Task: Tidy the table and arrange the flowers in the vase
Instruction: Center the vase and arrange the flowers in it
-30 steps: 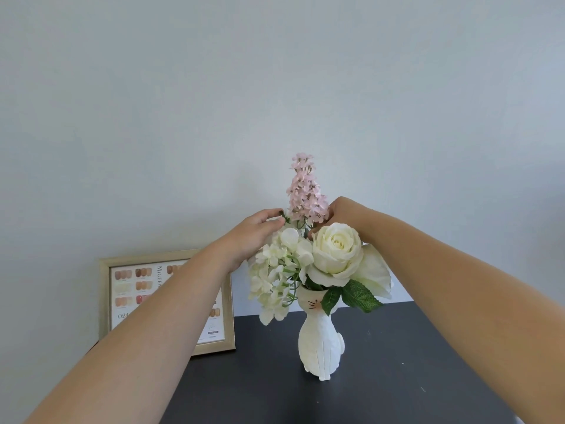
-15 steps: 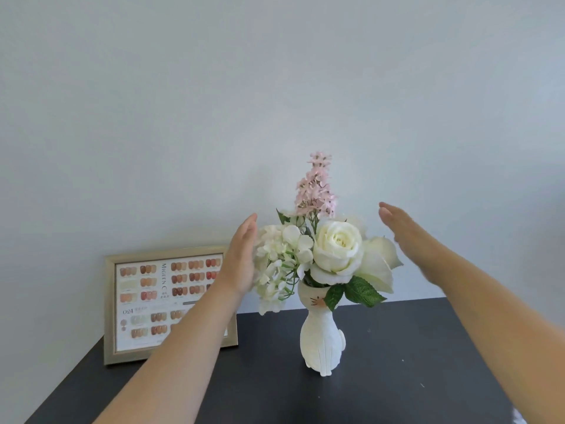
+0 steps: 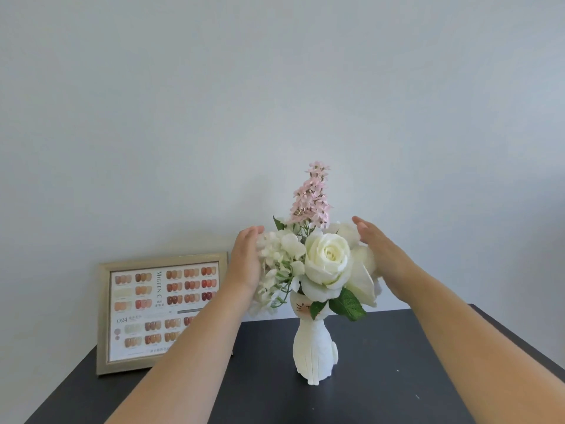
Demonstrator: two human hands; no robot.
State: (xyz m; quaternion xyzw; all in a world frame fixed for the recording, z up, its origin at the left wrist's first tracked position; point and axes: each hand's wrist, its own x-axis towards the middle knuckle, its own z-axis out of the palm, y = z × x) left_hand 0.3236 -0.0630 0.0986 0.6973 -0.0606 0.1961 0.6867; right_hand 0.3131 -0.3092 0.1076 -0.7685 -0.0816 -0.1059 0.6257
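A white cat-shaped vase (image 3: 315, 353) stands upright on the dark table (image 3: 397, 377). It holds a white rose (image 3: 327, 260), a cluster of small white blossoms (image 3: 279, 264) on the left, more white blooms (image 3: 363, 270) on the right, and a tall pink flower spike (image 3: 312, 197). My left hand (image 3: 246, 261) is flat against the left side of the bouquet. My right hand (image 3: 379, 249) cups the right side, touching the white blooms. Both palms face inward with fingers extended, gripping nothing.
A gold-framed nail colour chart (image 3: 162, 310) leans against the pale wall at the table's back left, partly hidden by my left forearm. The table's right edge (image 3: 519, 344) runs diagonally near my right arm.
A second ago both hands were at the pink spike's base. They let go, spread apart, and have now closed in flat against the bouquet's sides. The spike stands more upright.
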